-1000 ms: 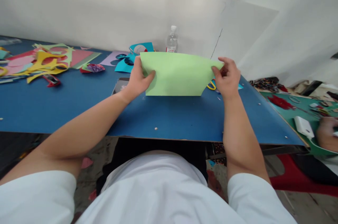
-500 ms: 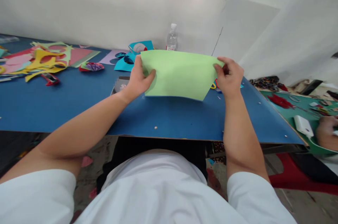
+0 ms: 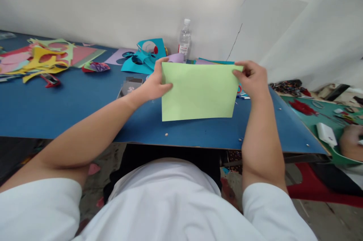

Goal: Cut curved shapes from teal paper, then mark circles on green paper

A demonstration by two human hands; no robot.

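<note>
A light green sheet of paper [image 3: 200, 91] is held up, nearly flat, above the blue table [image 3: 85, 108]. My left hand [image 3: 159, 82] grips its left edge, thumb on the face towards me and the other fingers behind. At the upper right corner my right hand [image 3: 251, 76] pinches the sheet between thumb and fingers. Just left of the sheet, by my left wrist, lies a dark phone [image 3: 130, 86]. Something with a red ring [image 3: 239, 89], mostly hidden, shows beside the sheet's right edge.
A plastic water bottle [image 3: 185, 40] stands against the wall. Cut blue paper [image 3: 141, 61] lies at the back, and coloured paper scraps [image 3: 47, 61] are heaped on the left. To the right, another person's hand [image 3: 351, 139] rests by a green table with a white device [image 3: 326, 134].
The green sheet has shifted slightly right and its lower edge has come down, so it looks flatter and shows more of its face. Both hands keep their hold.
</note>
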